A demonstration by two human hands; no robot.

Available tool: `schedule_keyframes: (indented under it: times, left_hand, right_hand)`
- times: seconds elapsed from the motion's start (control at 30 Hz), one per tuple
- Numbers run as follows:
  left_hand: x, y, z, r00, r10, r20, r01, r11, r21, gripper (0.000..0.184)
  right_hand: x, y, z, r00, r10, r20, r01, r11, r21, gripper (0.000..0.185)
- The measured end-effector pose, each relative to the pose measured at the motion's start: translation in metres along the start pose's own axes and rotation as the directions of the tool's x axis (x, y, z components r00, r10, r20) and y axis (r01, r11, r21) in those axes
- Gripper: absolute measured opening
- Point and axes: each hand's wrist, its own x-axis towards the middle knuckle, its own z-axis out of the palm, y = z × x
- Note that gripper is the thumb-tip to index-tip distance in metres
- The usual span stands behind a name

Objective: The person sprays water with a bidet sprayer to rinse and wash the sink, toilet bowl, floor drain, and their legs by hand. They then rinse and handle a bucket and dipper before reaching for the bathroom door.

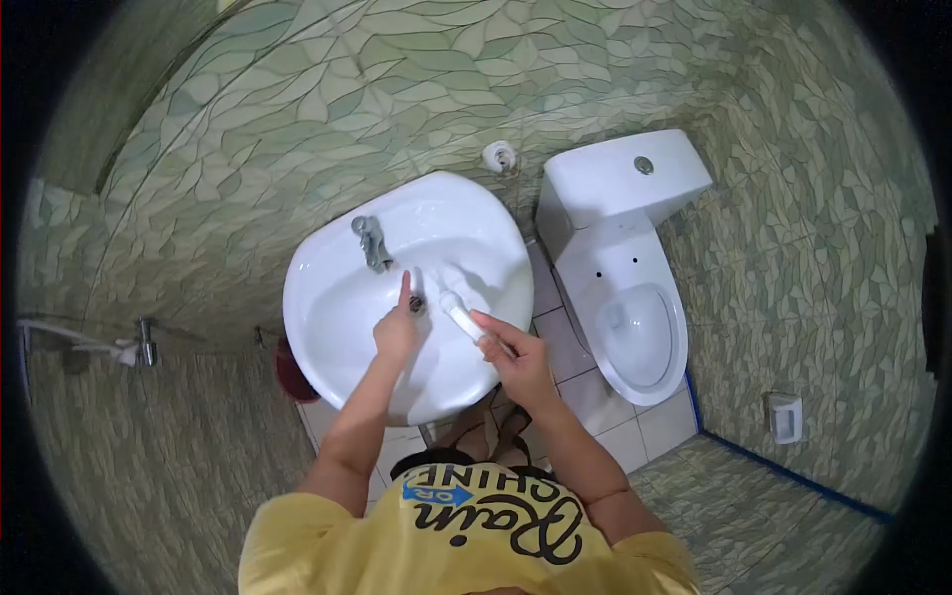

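Note:
My left hand point(397, 332) is over the white washbasin point(327, 307), its index finger stretched out beside the drain point(416, 303). Its other fingers are hard to make out, and I see nothing held in it. In my right hand point(518, 359) is a slim white object point(461, 317), like a tube or a handle, tilted over the right side of the bowl. Its exact kind does not show. A metal faucet point(371, 244) stands on the basin's back ledge, just beyond my left fingertip.
To the right stands a white toilet point(643, 337) with its tank point(625, 178) against the wall. A toilet roll point(500, 156) hangs behind the basin. A dark red bucket point(294, 372) is partly hidden at lower left. A soap holder point(784, 417) is on the right wall.

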Motion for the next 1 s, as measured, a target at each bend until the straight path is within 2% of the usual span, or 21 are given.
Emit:
schedule_keyframes:
  times: [0.03, 0.07, 0.13, 0.2, 0.23, 0.27, 0.3, 0.37, 0.43, 0.47, 0.53, 0.57, 0.63, 0.67, 0.73, 0.77, 0.8, 0.87, 0.9, 0.93, 1.0]
  left_hand:
    - [0.0, 0.011, 0.001, 0.995, 0.063, -0.075, -0.069, 0.994, -0.079, 0.087]
    - [-0.005, 0.021, -0.004, 0.995, 0.078, -0.059, -0.082, 0.994, -0.075, 0.087]
    - [-0.006, 0.041, -0.02, 0.986, 0.148, -0.081, -0.157, 0.98, -0.118, 0.085]
    - [-0.002, 0.024, -0.018, 0.98, 0.155, -0.126, -0.174, 0.974, -0.149, 0.075]
    - [-0.008, 0.025, -0.034, 0.984, 0.122, -0.133, -0.149, 0.966, -0.213, 0.07]
    - [-0.01, 0.015, -0.039, 0.981, 0.111, -0.158, -0.143, 0.967, -0.21, 0.063]
    - [-0.013, 0.002, -0.043, 0.978, 0.101, -0.181, -0.14, 0.967, -0.212, 0.056]
    - [-0.023, -0.019, -0.051, 0.974, 0.073, -0.213, -0.127, 0.96, -0.25, 0.042]
    - [-0.036, -0.025, -0.061, 0.982, 0.031, -0.186, -0.082, 0.958, -0.274, 0.024]
    - [-0.038, -0.034, -0.055, 0.983, 0.046, -0.177, -0.094, 0.957, -0.275, 0.024]
    - [-0.039, -0.052, -0.043, 0.951, 0.186, -0.248, -0.271, 0.886, -0.376, 0.015]
    - [-0.045, -0.037, -0.056, 0.938, 0.235, -0.255, -0.312, 0.892, -0.326, 0.01]
    - [-0.042, -0.033, -0.055, 0.939, 0.236, -0.249, -0.314, 0.884, -0.345, 0.011]
    - [-0.039, -0.029, -0.056, 0.942, 0.226, -0.249, -0.308, 0.878, -0.367, 0.012]
    - [-0.032, -0.016, -0.061, 0.924, 0.268, -0.272, -0.347, 0.887, -0.304, 0.013]
    - [-0.03, -0.012, -0.064, 0.91, 0.3, -0.286, -0.371, 0.897, -0.239, 0.013]
    - [-0.026, -0.01, -0.063, 0.91, 0.313, -0.271, -0.379, 0.895, -0.237, 0.013]
    - [-0.014, -0.003, -0.06, 0.867, 0.385, -0.317, -0.469, 0.844, -0.258, 0.016]
    - [-0.011, 0.004, -0.061, 0.866, 0.401, -0.299, -0.478, 0.84, -0.258, 0.016]
    - [-0.01, 0.012, -0.065, 0.834, 0.441, -0.331, -0.531, 0.806, -0.262, 0.017]
    - [-0.01, 0.024, -0.059, 0.795, 0.487, -0.363, -0.591, 0.758, -0.276, 0.019]
  right_hand:
    - [-0.002, -0.003, 0.002, 0.999, 0.036, 0.037, -0.037, 0.999, 0.022, 0.03]
    - [-0.002, -0.003, 0.006, 0.999, 0.047, 0.017, -0.048, 0.999, 0.025, 0.03]
    - [0.013, -0.004, 0.009, 0.992, -0.108, 0.065, 0.116, 0.984, -0.137, 0.028]
    - [0.037, 0.003, -0.014, 0.989, -0.114, -0.095, 0.087, 0.964, -0.25, 0.026]
    - [0.052, 0.012, -0.031, 0.916, -0.313, -0.252, 0.243, 0.931, -0.273, 0.027]
    - [0.062, 0.009, -0.054, 0.833, -0.387, -0.396, 0.264, 0.906, -0.33, 0.028]
    - [0.069, 0.014, -0.082, 0.775, -0.285, -0.564, 0.084, 0.931, -0.355, 0.023]
    - [0.075, 0.011, -0.141, 0.649, -0.181, -0.739, 0.042, 0.978, -0.203, 0.028]
    - [0.073, -0.008, -0.165, 0.658, -0.135, -0.741, 0.108, 0.991, -0.084, 0.028]
    - [0.076, -0.015, -0.171, 0.646, -0.134, -0.751, 0.102, 0.991, -0.089, 0.028]
    - [0.08, -0.023, -0.176, 0.713, -0.2, -0.672, 0.178, 0.979, -0.103, 0.026]
    - [0.083, -0.03, -0.184, 0.705, -0.197, -0.681, 0.175, 0.979, -0.103, 0.026]
    - [0.084, -0.043, -0.204, 0.547, -0.15, -0.824, 0.131, 0.987, -0.093, 0.027]
    - [0.084, -0.044, -0.202, 0.536, -0.155, -0.83, 0.135, 0.986, -0.097, 0.027]
    - [0.081, -0.04, -0.194, 0.622, -0.339, -0.706, 0.237, 0.941, -0.243, 0.026]
    - [0.078, -0.035, -0.198, 0.611, -0.384, -0.692, 0.24, 0.923, -0.3, 0.028]
    - [0.074, -0.036, -0.207, 0.602, -0.375, -0.704, 0.226, 0.927, -0.3, 0.028]
    - [0.061, -0.043, -0.231, 0.441, -0.203, -0.874, 0.23, 0.967, -0.109, 0.033]
    - [0.054, -0.044, -0.237, 0.395, -0.196, -0.898, 0.277, 0.957, -0.086, 0.034]
    - [0.044, -0.038, -0.236, 0.379, -0.183, -0.907, 0.26, 0.962, -0.086, 0.034]
    - [0.031, -0.027, -0.238, 0.468, -0.126, -0.875, 0.104, 0.991, -0.087, 0.032]
